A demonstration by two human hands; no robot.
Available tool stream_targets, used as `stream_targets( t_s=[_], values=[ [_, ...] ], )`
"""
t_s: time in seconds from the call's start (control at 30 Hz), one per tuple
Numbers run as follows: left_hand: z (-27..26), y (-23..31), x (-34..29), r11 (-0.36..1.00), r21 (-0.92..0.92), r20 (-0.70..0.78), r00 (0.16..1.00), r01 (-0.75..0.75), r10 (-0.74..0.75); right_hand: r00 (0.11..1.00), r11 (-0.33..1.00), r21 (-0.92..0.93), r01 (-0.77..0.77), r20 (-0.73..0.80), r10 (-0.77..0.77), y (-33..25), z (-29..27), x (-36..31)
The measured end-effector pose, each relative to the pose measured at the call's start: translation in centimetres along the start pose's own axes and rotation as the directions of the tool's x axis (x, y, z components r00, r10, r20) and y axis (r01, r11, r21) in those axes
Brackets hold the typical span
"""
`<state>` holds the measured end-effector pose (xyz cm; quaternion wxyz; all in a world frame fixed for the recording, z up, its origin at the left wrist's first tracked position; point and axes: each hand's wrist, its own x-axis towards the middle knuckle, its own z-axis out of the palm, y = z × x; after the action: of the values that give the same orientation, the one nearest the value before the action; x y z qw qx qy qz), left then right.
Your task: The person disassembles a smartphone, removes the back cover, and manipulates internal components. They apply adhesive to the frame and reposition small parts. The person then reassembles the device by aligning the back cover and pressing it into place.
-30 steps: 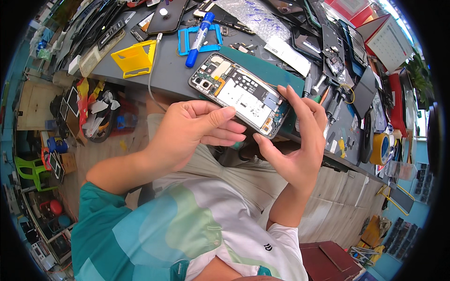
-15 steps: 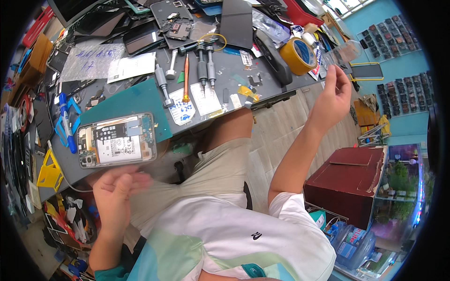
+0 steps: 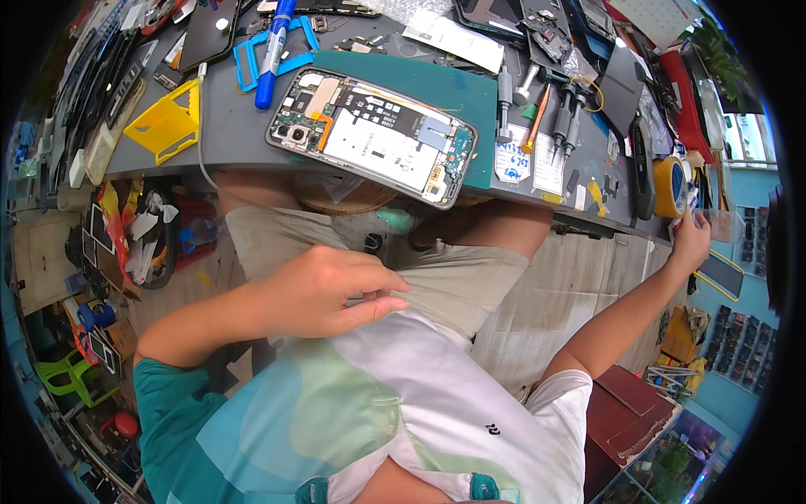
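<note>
left hand (image 3: 323, 294) empty, right hand (image 3: 690, 244) at table edge (image 3: 588, 220)

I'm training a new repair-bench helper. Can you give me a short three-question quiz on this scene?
1. True or false: the opened phone lies on the bench with no hand on it.
2. Which hand reaches to the bench's far right edge by the yellow tape roll? A) left hand B) right hand
3. Fill in: the left hand rests over the person's ____.

Key: 1 true. 2 B, the right hand. 3 lap.
</note>
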<state>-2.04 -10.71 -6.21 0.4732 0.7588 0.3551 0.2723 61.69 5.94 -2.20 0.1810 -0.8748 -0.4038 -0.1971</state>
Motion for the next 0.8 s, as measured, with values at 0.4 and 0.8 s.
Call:
stream_targets(
  t_s=[0.4,0.8],
  values=[
    [-0.9,4.2,3.9,0.945,-0.035,-0.273,0.912,-0.326,0.305,0.68,0.207,0.961,0.181,0.03,-0.733,-12.8,-15.0,-22.7],
    [-2.8,5.1,4.0,0.963,0.106,-0.253,0.93,-0.247,0.266,0.172,-0.227,0.753,-0.618,-0.152,-0.973,-18.4,-11.7,-26.1]
  ],
)
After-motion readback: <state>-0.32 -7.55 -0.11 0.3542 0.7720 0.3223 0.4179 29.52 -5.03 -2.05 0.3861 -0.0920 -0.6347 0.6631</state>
